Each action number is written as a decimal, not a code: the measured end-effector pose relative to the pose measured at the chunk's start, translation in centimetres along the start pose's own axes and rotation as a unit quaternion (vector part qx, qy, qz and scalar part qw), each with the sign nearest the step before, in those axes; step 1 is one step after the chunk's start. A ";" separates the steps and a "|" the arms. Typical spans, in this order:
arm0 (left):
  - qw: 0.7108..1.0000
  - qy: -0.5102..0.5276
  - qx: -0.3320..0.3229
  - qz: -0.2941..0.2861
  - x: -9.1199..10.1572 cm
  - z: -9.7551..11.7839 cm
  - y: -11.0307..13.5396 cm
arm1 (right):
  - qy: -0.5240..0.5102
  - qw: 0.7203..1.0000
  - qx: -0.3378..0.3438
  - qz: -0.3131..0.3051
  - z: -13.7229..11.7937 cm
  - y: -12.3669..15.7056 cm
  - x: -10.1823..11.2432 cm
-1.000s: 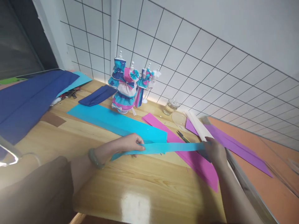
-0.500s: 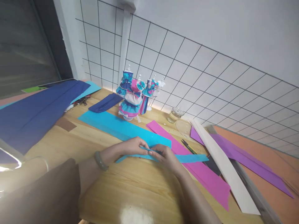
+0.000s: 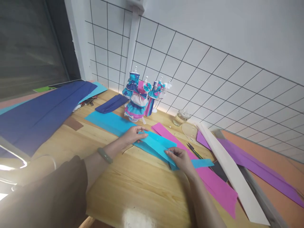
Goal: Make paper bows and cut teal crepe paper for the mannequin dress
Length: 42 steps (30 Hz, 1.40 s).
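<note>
A narrow turquoise paper strip [image 3: 156, 146] is lifted at an angle just above the wooden table [image 3: 142, 186]. My left hand [image 3: 133, 134] pinches its upper left end. My right hand [image 3: 180, 158] pinches it lower down, near the middle, and the strip's far end [image 3: 201, 163] lies flat on a magenta sheet [image 3: 213, 182]. A wide turquoise sheet [image 3: 106, 122] lies under and behind the strip. A grey-green bangle [image 3: 104, 155] is on my left wrist.
Small dress forms in paper dresses [image 3: 140, 98] stand by the wire-grid wall. Scissors [image 3: 194, 150], a glass jar [image 3: 180, 117], white paper [image 3: 228, 171], purple paper [image 3: 258, 171], a navy piece [image 3: 111, 103] and a large navy sheet [image 3: 40, 114] lie around.
My right hand came in from the strip's right end towards my left hand. Now the left hand has raised its end and the right hand holds the middle, so the strip slants.
</note>
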<state>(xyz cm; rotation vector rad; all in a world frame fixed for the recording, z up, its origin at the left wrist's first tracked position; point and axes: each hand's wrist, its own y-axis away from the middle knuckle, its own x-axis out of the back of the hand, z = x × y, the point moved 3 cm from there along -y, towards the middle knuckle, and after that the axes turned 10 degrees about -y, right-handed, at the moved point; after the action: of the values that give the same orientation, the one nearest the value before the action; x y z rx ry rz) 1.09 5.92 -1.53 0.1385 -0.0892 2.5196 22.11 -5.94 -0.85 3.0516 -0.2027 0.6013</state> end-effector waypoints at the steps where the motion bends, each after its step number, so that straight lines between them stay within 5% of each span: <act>1: 1.000 -0.013 -0.010 0.021 0.2 -0.1 -0.1 | 0.002 1.000 0.003 0.006 -0.1 0.0 0.1; 9: 0.988 -0.037 -0.018 0.147 1.0 -1.0 -0.5 | 0.035 0.998 0.012 0.049 -0.5 0.2 0.7; 26: 0.996 0.023 0.003 0.084 1.6 -2.9 -0.8 | 0.019 0.996 0.008 0.092 1.0 -0.3 2.9; 34: 0.992 0.109 0.030 0.063 2.5 -2.9 -0.8 | -0.047 0.996 -0.039 0.058 0.2 0.4 3.6; 42: 0.993 0.072 0.016 0.095 3.4 -2.4 -0.6 | -0.012 0.996 -0.085 0.030 0.4 1.0 6.1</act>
<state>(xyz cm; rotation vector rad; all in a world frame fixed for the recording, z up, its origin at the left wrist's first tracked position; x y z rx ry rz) -1.52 8.57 -3.51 -0.0408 -0.0038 2.7132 27.73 -7.65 1.07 2.8991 -0.3298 0.5225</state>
